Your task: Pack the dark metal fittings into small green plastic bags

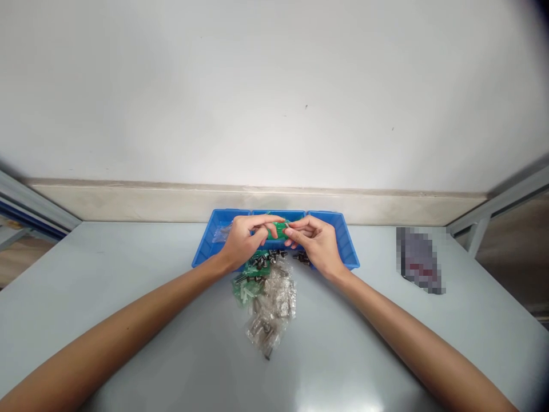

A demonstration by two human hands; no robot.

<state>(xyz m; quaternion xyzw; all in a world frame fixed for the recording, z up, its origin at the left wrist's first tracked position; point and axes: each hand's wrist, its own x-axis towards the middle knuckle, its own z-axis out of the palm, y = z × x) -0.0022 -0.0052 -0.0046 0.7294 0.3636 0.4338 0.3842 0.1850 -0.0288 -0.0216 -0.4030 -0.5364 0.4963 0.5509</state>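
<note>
Both hands are above the middle one of three blue bins (278,245). My right hand (316,240) pinches a small light-coloured piece (287,225) between thumb and fingers. Close beside it on the left, my left hand (249,237) has its fingers apart, the index finger stretched toward that piece. Green plastic (279,229) shows between the hands, in or over the middle bin. In front of the bins lies a pile of clear plastic bags (278,294) and green bags (246,292), with dark screw-like parts (261,262) among them.
The left blue bin (205,246) holds a clear bag; the right blue bin (346,246) stands beyond my right hand. A blurred dark item (421,260) lies at the right on the grey table (171,355). A pale wall (257,103) rises behind.
</note>
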